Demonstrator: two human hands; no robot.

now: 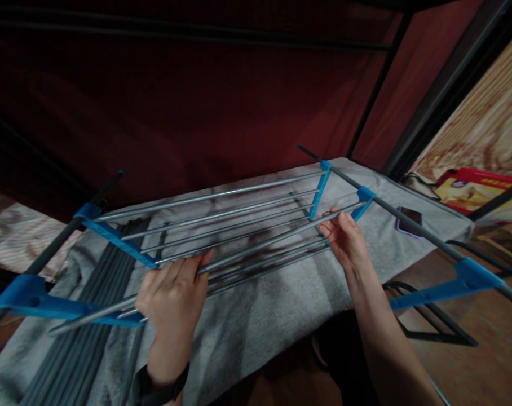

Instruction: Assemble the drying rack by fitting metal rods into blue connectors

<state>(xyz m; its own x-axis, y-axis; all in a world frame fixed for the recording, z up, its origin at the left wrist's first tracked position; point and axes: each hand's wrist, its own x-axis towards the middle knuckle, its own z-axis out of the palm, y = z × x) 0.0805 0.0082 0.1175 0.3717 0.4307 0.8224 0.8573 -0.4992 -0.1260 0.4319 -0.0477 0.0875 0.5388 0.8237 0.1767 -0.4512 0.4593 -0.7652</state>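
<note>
Your left hand (171, 293) is wrapped round a loose-ended metal rod (260, 242), knuckles up, thumb side toward the rod's middle. A dark wristband (160, 388) sits on that wrist. Your right hand (344, 237) pinches the same rod farther along, thumb on the near side, fingers curled from beneath.

Rod lies aslant across the front of the rack: left end low, beside the near left blue bracket (55, 304); right end up at the middle right blue bracket (365, 197). Cannot tell whether that end is seated in it.

Behind your hands, more thin bars run between the far left blue bracket (112, 237) and the far right blue bracket (321, 194). Brackets are clipped on grey side poles (425, 230), left and right. Near right blue bracket (450, 283) juts inward, well apart from your right hand.

All stands over a grey cloth (256, 332). Bundle of grey tubes (95, 304) lies on it, left. Phone (410, 221) lies right, beyond the pole. Dark red panel (217, 107) behind.
</note>
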